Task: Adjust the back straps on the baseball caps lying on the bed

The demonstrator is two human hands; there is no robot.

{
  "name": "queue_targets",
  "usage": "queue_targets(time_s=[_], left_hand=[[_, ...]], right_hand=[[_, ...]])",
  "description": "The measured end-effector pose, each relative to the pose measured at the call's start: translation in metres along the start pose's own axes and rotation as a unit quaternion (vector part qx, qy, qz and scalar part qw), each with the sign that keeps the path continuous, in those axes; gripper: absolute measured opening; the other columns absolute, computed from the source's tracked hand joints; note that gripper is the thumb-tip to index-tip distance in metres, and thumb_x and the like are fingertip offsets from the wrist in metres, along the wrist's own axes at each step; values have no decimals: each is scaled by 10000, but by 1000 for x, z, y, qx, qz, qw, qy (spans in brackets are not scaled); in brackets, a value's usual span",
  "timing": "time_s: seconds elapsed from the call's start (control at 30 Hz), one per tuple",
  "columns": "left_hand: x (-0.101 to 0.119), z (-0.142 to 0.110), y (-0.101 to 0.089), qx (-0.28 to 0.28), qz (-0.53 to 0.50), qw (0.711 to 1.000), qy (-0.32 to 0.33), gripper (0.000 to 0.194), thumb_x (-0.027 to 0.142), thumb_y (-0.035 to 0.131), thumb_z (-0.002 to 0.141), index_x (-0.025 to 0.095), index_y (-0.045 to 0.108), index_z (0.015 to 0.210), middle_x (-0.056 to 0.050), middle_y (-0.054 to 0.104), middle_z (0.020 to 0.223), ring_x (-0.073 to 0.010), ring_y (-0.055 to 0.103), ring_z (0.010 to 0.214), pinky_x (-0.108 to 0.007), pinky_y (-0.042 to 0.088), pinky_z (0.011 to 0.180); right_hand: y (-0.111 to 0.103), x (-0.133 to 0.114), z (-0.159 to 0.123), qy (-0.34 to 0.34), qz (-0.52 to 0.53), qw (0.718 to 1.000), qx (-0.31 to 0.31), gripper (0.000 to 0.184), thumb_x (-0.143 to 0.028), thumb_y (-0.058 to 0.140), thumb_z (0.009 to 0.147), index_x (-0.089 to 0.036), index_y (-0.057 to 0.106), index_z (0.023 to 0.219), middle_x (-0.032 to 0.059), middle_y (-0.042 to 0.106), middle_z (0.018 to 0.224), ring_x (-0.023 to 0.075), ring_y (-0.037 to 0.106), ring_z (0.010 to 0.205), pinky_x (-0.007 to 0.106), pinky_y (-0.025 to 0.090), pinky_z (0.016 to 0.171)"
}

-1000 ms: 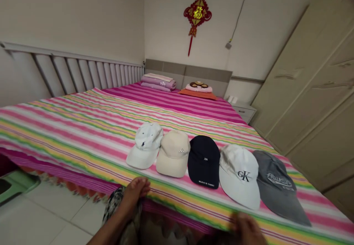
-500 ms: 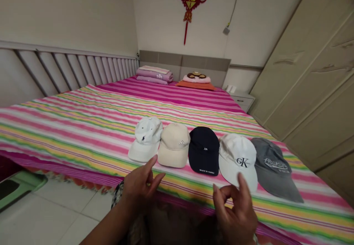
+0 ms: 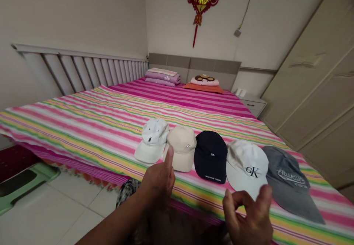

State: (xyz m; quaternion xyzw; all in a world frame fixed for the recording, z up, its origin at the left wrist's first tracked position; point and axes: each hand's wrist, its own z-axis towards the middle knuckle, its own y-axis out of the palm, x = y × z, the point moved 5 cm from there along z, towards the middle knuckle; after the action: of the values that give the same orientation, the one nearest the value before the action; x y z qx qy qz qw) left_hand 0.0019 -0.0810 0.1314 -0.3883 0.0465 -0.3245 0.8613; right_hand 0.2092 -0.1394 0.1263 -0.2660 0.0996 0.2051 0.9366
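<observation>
Several caps lie in a row near the front edge of a striped bed [image 3: 91,116]: a white cap [image 3: 152,138] at the left, a beige cap [image 3: 182,147], a navy cap [image 3: 210,155], a white cap with black letters [image 3: 247,166] and a grey cap [image 3: 290,178] at the right. My left hand [image 3: 159,180] hovers in front of the beige cap, index finger raised, holding nothing. My right hand [image 3: 250,219] is low in front of the lettered white cap, fingers curled and apart, empty.
Folded bedding [image 3: 162,77] and a pillow with a toy [image 3: 204,83] lie by the headboard. A wardrobe [image 3: 318,86] stands at the right, a nightstand [image 3: 253,103] beside it. A green stool [image 3: 24,180] sits on the tiled floor at left. A railing runs along the bed's left side.
Both hands rose from the bed's front edge into view. My left hand lifted toward the beige cap with a finger extended. The view shifted slightly left.
</observation>
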Motion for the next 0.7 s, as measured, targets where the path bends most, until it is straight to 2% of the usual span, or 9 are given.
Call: queue_targets(time_s=[0.1,0.17,0.2,0.3,0.37,0.4,0.47,0.63,0.7], left_hand=[[-15,-13,27,-80,-80,993,-44,433,227,411,830,146,396,1255,11,550,574,-129,492,502,-244,314,504],[-32,-28,49,-140,-168,968,-128,247,277,486,788,163,567,992,16,536,567,-118,481,513,-236,324,521],[-43,-38,60,-154,-213,946,-188,156,289,531,753,163,581,830,24,513,545,-111,465,505,-229,320,516],[-74,-69,82,-118,-360,840,-389,268,310,624,652,177,414,551,62,416,446,-82,389,436,-205,277,461],[-90,-88,90,-52,-473,725,-498,338,324,659,629,180,366,541,79,390,411,-62,357,397,-187,255,431],[-95,-95,91,-22,-518,668,-534,344,332,671,629,176,374,554,82,399,411,-56,362,388,-178,268,428],[-103,-104,90,16,-569,587,-575,313,328,686,640,164,422,598,63,471,462,-59,435,416,-177,352,467],[-118,-111,82,93,-587,478,-647,155,186,655,706,136,540,797,-74,652,770,-154,642,684,-272,496,673],[-122,-111,82,115,-590,455,-658,118,162,621,741,126,554,832,-102,659,830,-171,653,737,-280,502,697]], right_hand=[[26,-8,-8,-72,17,994,-79,199,-263,418,881,-133,540,969,2,580,561,113,535,427,209,406,433],[48,-10,-21,-92,30,984,-152,215,-294,407,884,-175,521,745,7,569,558,111,543,433,203,386,415],[59,-9,-30,-85,33,980,-179,257,-313,410,880,-194,471,660,-5,539,525,108,528,412,202,368,395],[84,-5,-61,-57,37,972,-226,277,-312,403,872,-213,412,614,-20,503,506,109,503,384,204,351,373],[95,-5,-78,-61,50,965,-250,231,-241,365,873,-208,449,660,8,551,582,125,553,454,205,387,408],[99,-6,-85,-65,59,961,-261,212,-200,346,868,-203,469,695,23,572,625,132,580,502,206,408,436],[104,-7,-95,-70,71,956,-276,199,-149,331,852,-199,483,734,34,585,662,141,602,561,208,432,479],[111,-4,-112,-80,74,951,-289,249,-194,364,861,-214,405,617,-5,513,551,119,526,446,202,390,429],[114,-1,-121,-88,72,950,-292,286,-231,367,877,-214,393,593,-18,491,525,105,498,411,195,368,410]])
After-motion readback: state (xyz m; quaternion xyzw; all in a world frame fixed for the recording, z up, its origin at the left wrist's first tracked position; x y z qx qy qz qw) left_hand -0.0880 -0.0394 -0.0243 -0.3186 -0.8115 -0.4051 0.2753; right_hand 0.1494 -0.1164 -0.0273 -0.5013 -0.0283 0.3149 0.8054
